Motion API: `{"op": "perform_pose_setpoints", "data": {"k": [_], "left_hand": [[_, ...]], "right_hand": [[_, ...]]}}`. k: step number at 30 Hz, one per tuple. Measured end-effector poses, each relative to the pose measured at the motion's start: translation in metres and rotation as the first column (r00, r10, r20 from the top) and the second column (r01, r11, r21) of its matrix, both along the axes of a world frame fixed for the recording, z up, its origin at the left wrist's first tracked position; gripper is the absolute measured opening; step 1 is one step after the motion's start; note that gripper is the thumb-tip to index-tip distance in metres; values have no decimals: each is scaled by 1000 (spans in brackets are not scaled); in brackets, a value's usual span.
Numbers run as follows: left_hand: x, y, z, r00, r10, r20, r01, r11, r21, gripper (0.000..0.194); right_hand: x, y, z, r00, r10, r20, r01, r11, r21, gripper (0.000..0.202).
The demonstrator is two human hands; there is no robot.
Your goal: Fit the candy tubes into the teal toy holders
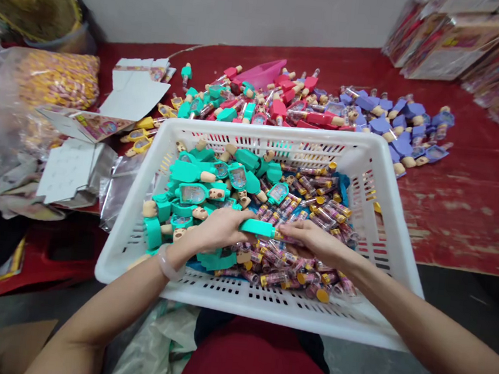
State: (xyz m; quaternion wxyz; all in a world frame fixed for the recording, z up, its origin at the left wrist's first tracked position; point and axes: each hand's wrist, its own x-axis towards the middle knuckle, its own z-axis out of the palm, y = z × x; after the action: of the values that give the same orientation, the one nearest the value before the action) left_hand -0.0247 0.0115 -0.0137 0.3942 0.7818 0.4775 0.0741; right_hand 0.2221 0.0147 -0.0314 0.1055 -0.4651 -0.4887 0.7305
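Observation:
My left hand is closed round the left end of a teal plastic piece, above the white slotted basket. At its right end, my right hand pinches a small tube with a yellow cap, partly hidden by the fingers; tube and teal piece touch. Under and left of my hands, teal pieces with beige spotted ends fill the left half of the basket. Small clear tubes with yellow caps lie loose in the right half, over some blue material.
Behind the basket, red pieces and purple pieces lie on the red table. White cartons and a bag of yellow items stand left. Packaged stacks stand back right.

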Motion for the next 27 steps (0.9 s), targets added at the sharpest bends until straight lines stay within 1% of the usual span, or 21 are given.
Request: {"op": "perform_pose_setpoints", "data": {"k": [1,3,5,8,10,11,12,13,15,16,17,18,19,20,21,22,23,24,25,26,27], "left_hand": [[0,1,1,999,18,49,-12,993,-116,33],[-1,3,3,983,105,153,-40,926,-375,39],[-1,3,5,953,220,210,-61,815,-577,43],[0,1,5,909,332,252,-34,663,-748,43],[2,-2,4,888,371,273,0,592,-806,39],[2,-2,4,880,380,283,14,577,-817,37],[3,-3,2,875,379,300,23,588,-808,36],[3,-4,1,873,360,329,33,630,-776,35],[5,-7,-4,874,282,395,24,787,-616,35],[6,-9,-6,882,246,402,-20,871,-490,37],[9,-11,-9,895,225,385,-83,932,-352,40],[11,-13,-12,910,221,350,-147,963,-225,44],[14,-14,-14,921,232,312,-200,971,-132,47],[17,-15,-15,924,251,288,-238,968,-81,48],[19,-15,-15,920,265,290,-252,964,-84,47],[21,-15,-14,908,275,315,-238,959,-150,45],[23,-15,-12,891,284,354,-192,943,-272,43],[25,-15,-10,868,298,397,-114,899,-423,40],[26,-15,-8,843,311,439,-6,821,-571,38],[28,-16,-6,818,323,476,119,715,-689,36],[30,-18,-5,791,337,511,239,599,-765,34]], "right_hand": [[1,3,5,997,-70,18,68,993,97,43],[6,8,17,990,-140,-3,137,959,250,50],[13,11,30,995,-77,-57,90,952,294,52],[21,9,39,999,16,-32,-4,936,351,41],[22,6,37,999,-15,28,2,910,414,38],[21,4,35,997,-43,57,13,899,437,38],[19,2,32,994,-71,77,30,895,445,40],[17,1,29,991,-102,88,53,896,440,42],[12,-2,23,979,-184,88,133,903,408,44],[10,-3,21,971,-226,76,181,907,381,44],[8,-3,18,963,-262,61,225,909,350,44],[7,-3,17,956,-289,47,260,912,318,44],[6,-2,15,952,-303,36,281,917,283,44],[6,-1,15,951,-307,29,290,923,253,44],[7,0,16,951,-309,26,294,926,238,43],[8,2,18,948,-317,23,302,920,249,42],[10,4,22,944,-331,6,316,907,278,40],[12,6,27,938,-346,-34,339,889,306,38],[14,8,33,928,-358,-101,371,872,320,36],[15,9,39,914,-363,-183,404,861,307,36],[17,8,44,893,-367,-262,432,862,266,37]]}}
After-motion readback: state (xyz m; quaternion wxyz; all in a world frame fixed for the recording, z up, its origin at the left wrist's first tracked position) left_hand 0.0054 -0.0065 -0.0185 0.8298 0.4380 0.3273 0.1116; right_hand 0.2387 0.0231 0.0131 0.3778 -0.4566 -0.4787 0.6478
